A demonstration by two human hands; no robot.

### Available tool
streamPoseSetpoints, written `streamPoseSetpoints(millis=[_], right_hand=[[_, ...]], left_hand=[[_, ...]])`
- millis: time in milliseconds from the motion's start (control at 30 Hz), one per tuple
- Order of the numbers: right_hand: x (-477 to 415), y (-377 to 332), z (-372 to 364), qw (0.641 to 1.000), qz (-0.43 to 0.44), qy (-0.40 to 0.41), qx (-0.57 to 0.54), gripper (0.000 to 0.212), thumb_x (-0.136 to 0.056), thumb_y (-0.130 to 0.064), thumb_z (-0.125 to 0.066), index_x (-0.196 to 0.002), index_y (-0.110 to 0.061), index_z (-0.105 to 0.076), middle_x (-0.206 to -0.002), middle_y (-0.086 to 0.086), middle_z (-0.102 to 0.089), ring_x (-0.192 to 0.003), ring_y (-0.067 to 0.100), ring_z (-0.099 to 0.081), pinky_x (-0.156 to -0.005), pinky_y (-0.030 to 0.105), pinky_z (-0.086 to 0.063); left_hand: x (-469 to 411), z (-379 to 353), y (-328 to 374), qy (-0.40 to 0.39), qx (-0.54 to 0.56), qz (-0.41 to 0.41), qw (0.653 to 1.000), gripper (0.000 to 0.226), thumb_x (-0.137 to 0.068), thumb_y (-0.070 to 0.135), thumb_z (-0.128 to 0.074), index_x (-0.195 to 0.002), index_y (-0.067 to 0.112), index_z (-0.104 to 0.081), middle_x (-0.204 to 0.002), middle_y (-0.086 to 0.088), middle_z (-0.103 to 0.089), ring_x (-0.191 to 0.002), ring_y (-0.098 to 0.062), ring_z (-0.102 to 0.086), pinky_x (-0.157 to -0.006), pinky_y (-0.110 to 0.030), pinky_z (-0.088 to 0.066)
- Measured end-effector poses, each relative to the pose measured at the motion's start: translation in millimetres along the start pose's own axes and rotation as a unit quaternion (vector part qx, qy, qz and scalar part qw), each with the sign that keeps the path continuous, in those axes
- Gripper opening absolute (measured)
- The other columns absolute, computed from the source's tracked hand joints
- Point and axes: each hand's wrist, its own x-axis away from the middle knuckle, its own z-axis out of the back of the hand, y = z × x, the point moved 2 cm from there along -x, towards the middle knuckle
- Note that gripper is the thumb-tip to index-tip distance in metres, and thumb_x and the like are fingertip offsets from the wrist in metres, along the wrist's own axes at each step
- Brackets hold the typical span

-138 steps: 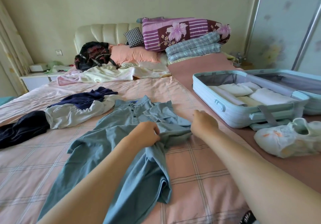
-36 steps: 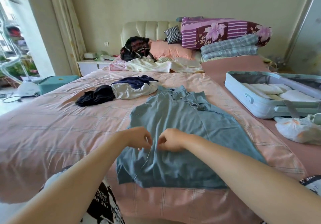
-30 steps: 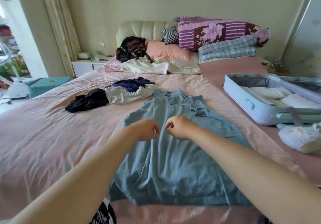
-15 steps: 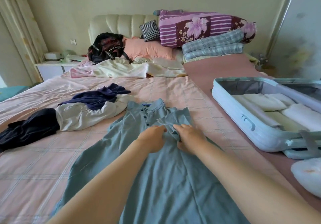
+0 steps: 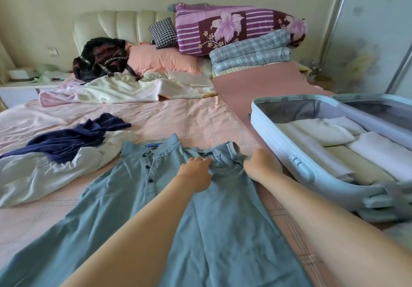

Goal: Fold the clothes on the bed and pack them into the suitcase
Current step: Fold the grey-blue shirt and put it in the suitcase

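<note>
Shirt [image 5: 169, 208] shoulder is pinched by left hand [image 5: 196, 173] and right hand [image 5: 260, 166]; uneven pulling may crease the fold.

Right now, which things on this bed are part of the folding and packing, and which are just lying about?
Job: grey-blue button-collar polo shirt, its sleeve held by left hand and right hand; crumpled navy garment; crumpled white garment; open pale-blue hard suitcase with folded white clothes.
Lying about: black strapped backpack; peach pillow; checked cushion; purple floral quilt; folded plaid blanket.
</note>
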Motion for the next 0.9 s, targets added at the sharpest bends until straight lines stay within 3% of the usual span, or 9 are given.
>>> streamPoseSetpoints(millis=[100, 200, 333, 500, 533, 600, 700, 800, 900], right_hand=[[-4, -2, -14, 0.992, -0.048, -0.052, -0.103, 0.028, -0.085, -0.036, -0.059, -0.103, -0.014, -0.057, -0.103, 0.005, -0.065, -0.094, 0.029, -0.061, -0.070, 0.029, -0.043], [-11, -5, -20, 0.975, -0.096, -0.037, -0.198, 0.038, -0.083, -0.027, -0.065, -0.118, -0.014, -0.059, -0.115, 0.007, -0.066, -0.106, 0.029, -0.062, -0.076, 0.027, -0.044], [-11, -23, -17, 0.938, -0.050, -0.009, -0.342, 0.022, -0.080, -0.013, -0.067, -0.099, -0.024, -0.068, -0.104, -0.003, -0.071, -0.096, 0.017, -0.064, -0.074, 0.023, -0.044], [19, -81, -15, 0.904, 0.104, -0.115, -0.398, 0.044, -0.070, -0.025, -0.080, -0.112, -0.027, -0.067, -0.098, -0.010, -0.073, -0.093, 0.011, -0.069, -0.081, 0.026, -0.055], [27, -94, -19, 0.893, 0.125, -0.166, -0.399, 0.053, -0.068, -0.029, -0.082, -0.118, -0.026, -0.065, -0.099, -0.008, -0.074, -0.091, 0.012, -0.070, -0.080, 0.030, -0.057], [36, -113, -28, 0.864, 0.126, -0.266, -0.408, 0.049, -0.080, -0.027, -0.077, -0.125, -0.022, -0.058, -0.093, -0.001, -0.074, -0.072, 0.017, -0.069, -0.057, 0.033, -0.057], [33, -122, -33, 0.875, 0.066, -0.241, -0.415, 0.030, -0.095, -0.014, -0.057, -0.125, -0.017, -0.058, -0.098, 0.005, -0.073, -0.061, 0.022, -0.068, -0.044, 0.031, -0.050], [18, -117, -36, 0.949, 0.124, -0.114, -0.268, 0.027, -0.091, -0.013, -0.052, -0.106, -0.029, -0.067, -0.101, -0.005, -0.071, -0.086, 0.019, -0.069, -0.072, 0.033, -0.057], [11, -116, -45, 0.965, 0.206, -0.112, -0.115, 0.037, -0.091, -0.012, -0.050, -0.120, -0.031, -0.064, -0.123, -0.007, -0.062, -0.111, 0.017, -0.060, -0.095, 0.033, -0.049]], left_hand=[[-14, -1, 8, 0.003, 0.031, 0.001, 1.000, 0.048, -0.097, 0.022, -0.043, -0.145, 0.026, -0.038, -0.142, -0.008, -0.041, -0.132, -0.030, -0.036, -0.100, -0.043, -0.043], [-26, 1, 13, 0.011, 0.168, 0.016, 0.986, 0.037, -0.100, 0.029, -0.041, -0.135, 0.026, -0.051, -0.128, -0.007, -0.057, -0.110, -0.026, -0.056, -0.088, -0.039, -0.053], [-30, 19, 21, 0.017, 0.425, 0.096, 0.900, 0.039, -0.102, 0.047, -0.039, -0.125, 0.019, -0.052, -0.095, -0.002, -0.071, -0.071, -0.016, -0.066, -0.055, -0.026, -0.046], [-19, 50, -11, 0.006, 0.572, 0.150, 0.806, 0.038, -0.097, 0.055, -0.050, -0.098, 0.018, -0.060, -0.086, -0.006, -0.066, -0.076, -0.024, -0.066, -0.065, -0.031, -0.054], [-15, 51, -25, 0.029, 0.554, 0.156, 0.818, 0.032, -0.094, 0.048, -0.059, -0.099, 0.017, -0.063, -0.084, -0.005, -0.064, -0.077, -0.023, -0.064, -0.070, -0.033, -0.054], [-4, 50, -56, 0.094, 0.479, 0.173, 0.856, 0.025, -0.088, 0.027, -0.070, -0.109, 0.014, -0.063, -0.094, -0.005, -0.066, -0.085, -0.023, -0.063, -0.074, -0.034, -0.055], [14, 53, -94, 0.159, 0.365, 0.194, 0.896, 0.036, -0.091, 0.011, -0.059, -0.126, 0.016, -0.054, -0.105, 0.000, -0.054, -0.083, -0.019, -0.056, -0.060, -0.028, -0.044], [16, 59, -122, 0.172, 0.278, 0.176, 0.928, 0.041, -0.095, 0.009, -0.050, -0.135, 0.016, -0.047, -0.107, -0.006, -0.057, -0.080, -0.018, -0.054, -0.062, -0.029, -0.040], [17, 54, -137, 0.118, 0.162, 0.177, 0.964, 0.049, -0.094, 0.013, -0.055, -0.138, 0.009, -0.034, -0.105, -0.013, -0.063, -0.087, -0.027, -0.060, -0.063, -0.032, -0.046]])
